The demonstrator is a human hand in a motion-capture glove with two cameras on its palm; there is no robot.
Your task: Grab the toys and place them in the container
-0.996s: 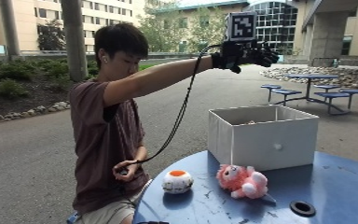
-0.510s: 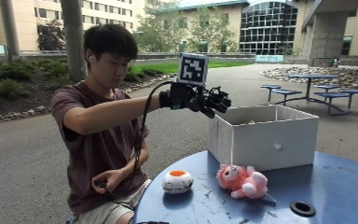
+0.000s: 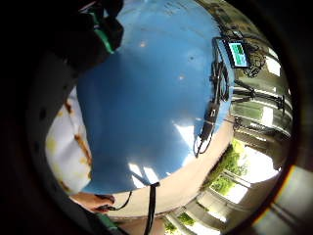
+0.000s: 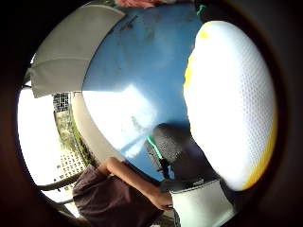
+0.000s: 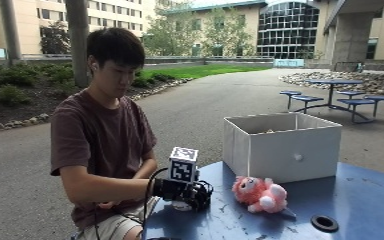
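Now hand (image 5: 182, 192) sits over white-orange toy (image 4: 232, 99) — mostly hidden, grip can't be told; pink toy (image 5: 260, 193) beside.

A round blue desk (image 5: 352, 200) fills the lower right of the frame. On it stand a white container (image 5: 282, 146), a pink plush toy (image 5: 260, 193) at lower centre, and a white ball toy (image 4: 232, 101) under the hand (image 5: 182, 191).

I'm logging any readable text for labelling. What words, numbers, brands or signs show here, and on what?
None can be read.
White container: blank wall, no print.
Pink plush toy: no tag showing.
White and orange toy under the right hand: no lettering.
Small screen on the blue table: too blurred to read.
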